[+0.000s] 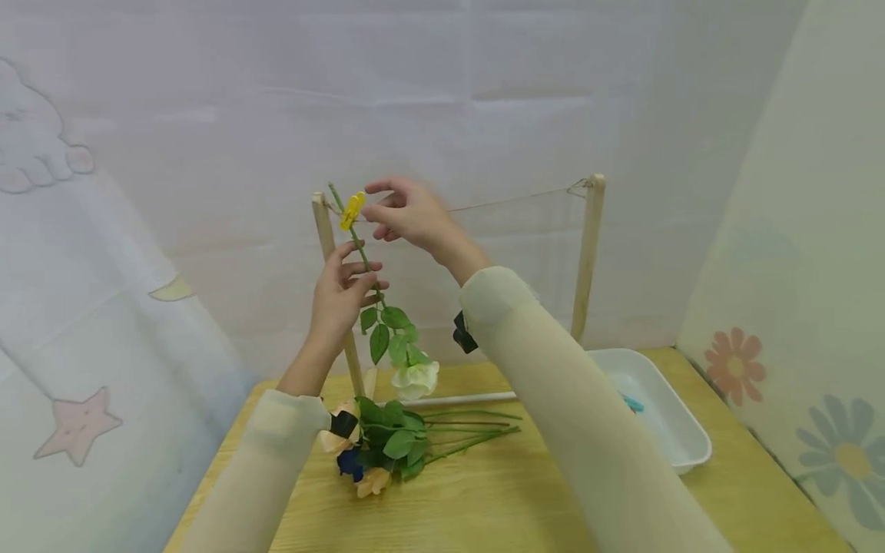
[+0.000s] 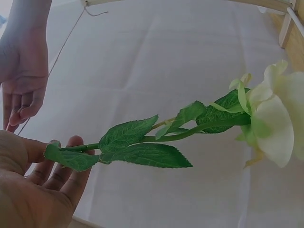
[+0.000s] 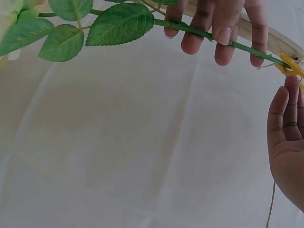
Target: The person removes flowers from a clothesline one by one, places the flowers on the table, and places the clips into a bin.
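A white rose (image 1: 415,379) hangs head down, its green stem slanting up to a yellow clothespin (image 1: 353,210) at the left end of the string. The clothespin sits around the upper stem, also seen at the edge of the right wrist view. My left hand (image 1: 339,296) holds the stem below the clothespin, thumb on one side and fingers spread on the other. Beside the clothespin, my right hand (image 1: 413,219) has loosely bent fingers with nothing between them. In the right wrist view the fingertips of this right hand (image 3: 289,128) are very close to the clothespin.
The string (image 1: 508,202) runs between two wooden posts (image 1: 588,257). Several peach and dark blue roses (image 1: 401,442) lie on the wooden table (image 1: 470,499), stems pointing right. A white tray (image 1: 667,418) with small blue items stands at the right.
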A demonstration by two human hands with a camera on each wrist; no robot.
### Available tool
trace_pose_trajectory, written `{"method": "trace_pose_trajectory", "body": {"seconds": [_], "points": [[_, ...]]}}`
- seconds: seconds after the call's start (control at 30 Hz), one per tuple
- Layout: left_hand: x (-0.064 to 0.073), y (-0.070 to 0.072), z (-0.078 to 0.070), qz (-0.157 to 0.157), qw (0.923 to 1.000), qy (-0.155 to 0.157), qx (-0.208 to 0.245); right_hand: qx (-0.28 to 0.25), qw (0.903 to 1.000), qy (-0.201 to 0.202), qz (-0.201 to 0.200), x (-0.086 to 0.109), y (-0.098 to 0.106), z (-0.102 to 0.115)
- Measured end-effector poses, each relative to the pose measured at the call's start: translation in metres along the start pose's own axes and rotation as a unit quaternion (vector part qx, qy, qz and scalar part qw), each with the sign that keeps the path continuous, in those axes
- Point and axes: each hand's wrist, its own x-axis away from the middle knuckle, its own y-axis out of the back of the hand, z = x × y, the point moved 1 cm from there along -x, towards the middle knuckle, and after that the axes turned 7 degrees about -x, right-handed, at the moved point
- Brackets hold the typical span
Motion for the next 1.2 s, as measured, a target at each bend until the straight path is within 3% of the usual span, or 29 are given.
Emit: {"method": "trace_pose_trajectory", "body": {"seconds": [0.2, 0.53, 0.87, 1.2], "points": [[0.0, 0.01, -0.005, -0.004, 0.9999, -0.011, -0.01, 0.023, 0.9996, -0.014, 0.004, -0.01, -0.014, 0.006], [0.002, 0.009, -0.008, -0.001, 0.9997, -0.003, -0.026, 0.057, 0.998, -0.016, -0.022, -0.009, -0.017, 0.008], [0.006, 0.01, -0.009, -0.01, 0.9983, -0.014, -0.056, 0.011, 0.9993, -0.014, -0.033, -0.004, -0.014, 0.008], [0.008, 0.011, -0.01, -0.016, 0.9978, -0.017, -0.061, 0.004, 0.9993, -0.028, -0.026, -0.002, -0.015, 0.016]]}}
